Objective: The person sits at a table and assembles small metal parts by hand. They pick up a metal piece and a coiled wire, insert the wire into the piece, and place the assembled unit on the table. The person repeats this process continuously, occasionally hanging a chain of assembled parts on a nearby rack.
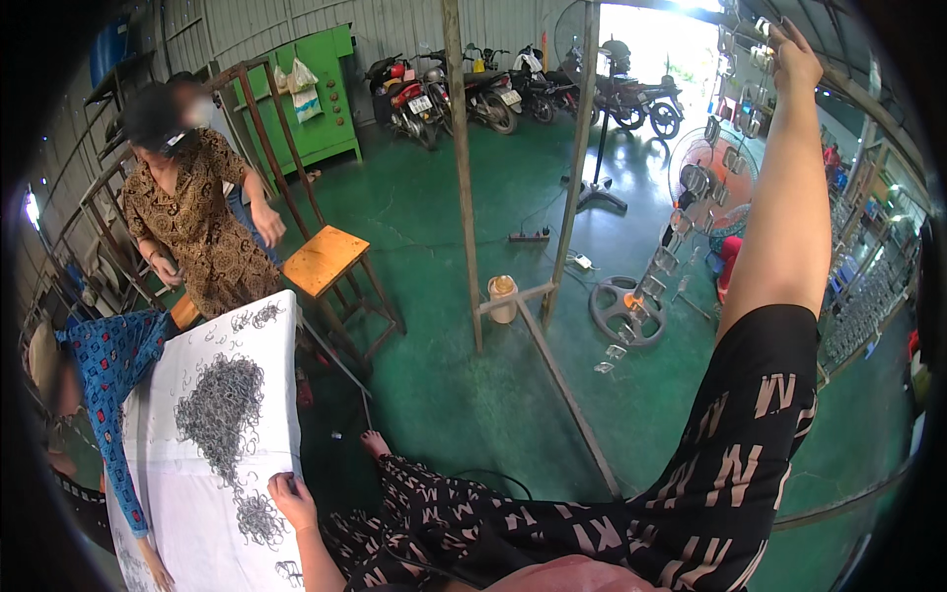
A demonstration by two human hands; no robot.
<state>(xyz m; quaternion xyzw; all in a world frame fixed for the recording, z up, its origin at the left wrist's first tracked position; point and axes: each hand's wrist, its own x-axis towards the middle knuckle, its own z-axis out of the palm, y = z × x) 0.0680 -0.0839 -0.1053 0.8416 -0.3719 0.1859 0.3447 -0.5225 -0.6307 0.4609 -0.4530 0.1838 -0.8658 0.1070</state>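
My right arm is stretched high to the upper right. The fingertips of my right hand (795,65) pinch the top of a hanging strand of shiny metal pieces (663,259), the other fingers raised. The strand runs down toward the green floor; small parts of it are hard to make out. Low on the left, my left hand (293,501) rests at the edge of a white-covered table (168,449), fingers curled, what is under them hidden. Beside it lies a small heap of dark wire hooks (258,520). A larger heap of hooks (222,405) spreads farther up the table.
A co-worker in a brown patterned shirt (202,212) stands beyond the table; another's blue sleeve (116,395) reaches over it. A wooden stool (327,259), metal frame posts (466,197), a fan (705,173) and a round base (628,314) stand around. Motorbikes (493,97) line the back.
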